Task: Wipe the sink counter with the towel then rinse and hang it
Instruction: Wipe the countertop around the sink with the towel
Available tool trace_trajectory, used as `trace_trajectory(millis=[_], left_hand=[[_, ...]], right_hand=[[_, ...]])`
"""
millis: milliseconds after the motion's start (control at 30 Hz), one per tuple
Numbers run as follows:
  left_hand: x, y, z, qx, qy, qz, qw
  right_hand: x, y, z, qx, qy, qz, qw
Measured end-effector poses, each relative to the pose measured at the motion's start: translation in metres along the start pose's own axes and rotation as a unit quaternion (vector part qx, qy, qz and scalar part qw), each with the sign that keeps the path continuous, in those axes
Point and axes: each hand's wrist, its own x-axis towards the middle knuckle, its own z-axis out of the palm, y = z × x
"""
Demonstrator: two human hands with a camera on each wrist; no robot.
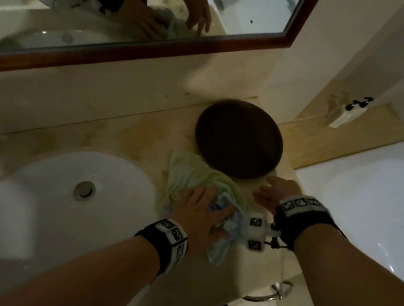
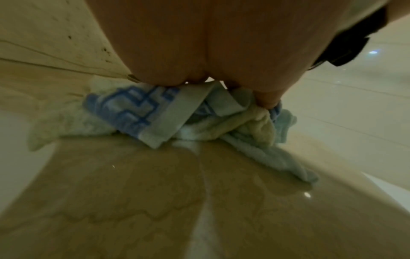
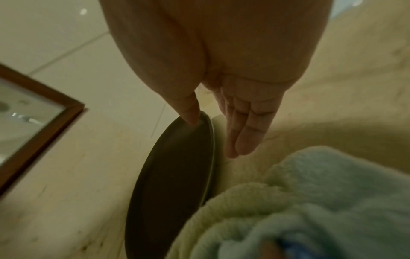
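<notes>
A pale green towel (image 1: 186, 177) with a blue patterned band lies bunched on the beige counter (image 1: 124, 135), between the white sink (image 1: 28, 204) and a dark round tray (image 1: 237, 137). My left hand (image 1: 201, 203) presses flat on the towel with spread fingers. In the left wrist view the palm (image 2: 221, 52) covers the towel (image 2: 137, 112), and wet streaks show on the counter (image 2: 133, 201). My right hand (image 1: 271, 193) is at the tray's front edge. Its thumb touches the tray (image 3: 173, 175) rim and its fingers (image 3: 244, 136) lie straight beside it, next to the towel (image 3: 310, 201).
A brown-framed mirror (image 1: 159, 48) hangs above the backsplash. A white bathtub (image 1: 373, 201) lies to the right, with a small white device (image 1: 347, 112) on its ledge. A metal towel ring (image 1: 271, 293) hangs below the counter's front edge. The sink drain (image 1: 84, 190) is closed.
</notes>
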Motion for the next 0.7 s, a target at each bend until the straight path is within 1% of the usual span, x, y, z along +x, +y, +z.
trace_trajectory(millis=[67, 133, 200, 300, 367, 500, 700], left_hand=[[0.009, 0.005, 0.004, 0.009, 0.012, 0.002, 1.0], [0.017, 0.011, 0.008, 0.006, 0.013, -0.011, 1.0], [0.027, 0.015, 0.011, 0.004, 0.018, -0.03, 0.999], [0.039, 0.02, 0.01, 0.009, 0.011, -0.055, 0.998], [0.042, 0.021, 0.009, 0.014, 0.003, -0.066, 0.998], [0.053, 0.022, 0.007, 0.026, 0.014, -0.09, 0.995], [0.095, 0.007, -0.014, -0.013, 0.03, -0.152, 0.988]], right_hand=[[0.011, -0.012, 0.0, 0.053, 0.018, 0.009, 0.998], [0.016, -0.019, 0.003, 0.071, 0.02, 0.021, 0.997], [0.024, -0.022, 0.002, 0.079, 0.009, 0.033, 0.996], [0.034, -0.026, 0.0, 0.084, -0.029, 0.039, 0.995], [0.037, -0.03, 0.001, 0.081, -0.042, 0.035, 0.995], [0.042, -0.04, -0.005, 0.112, -0.047, 0.017, 0.992], [0.05, -0.047, -0.015, 0.134, -0.04, -0.002, 0.99]])
